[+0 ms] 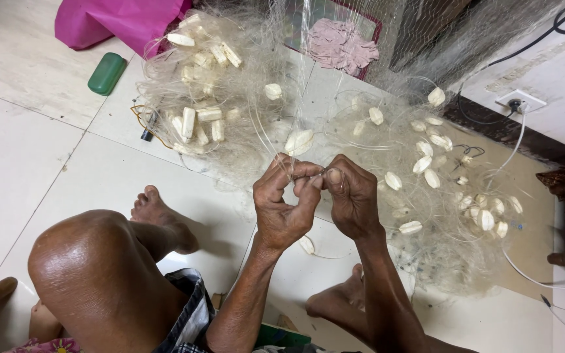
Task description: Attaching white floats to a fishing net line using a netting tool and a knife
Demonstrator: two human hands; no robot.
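A pale, translucent fishing net [243, 124] studded with cream-white floats [299, 141] is seen just beyond the hands. Farther off, up and left, a green case [106, 73] and magenta cloth [122, 21] are seen on off-white tiles [27, 150].

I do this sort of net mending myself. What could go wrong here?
The fine net lies heaped right beside the bare feet, so toes may snag in it. The left hand and right hand pinch thin line, which could cut fingers or tangle among the white floats.
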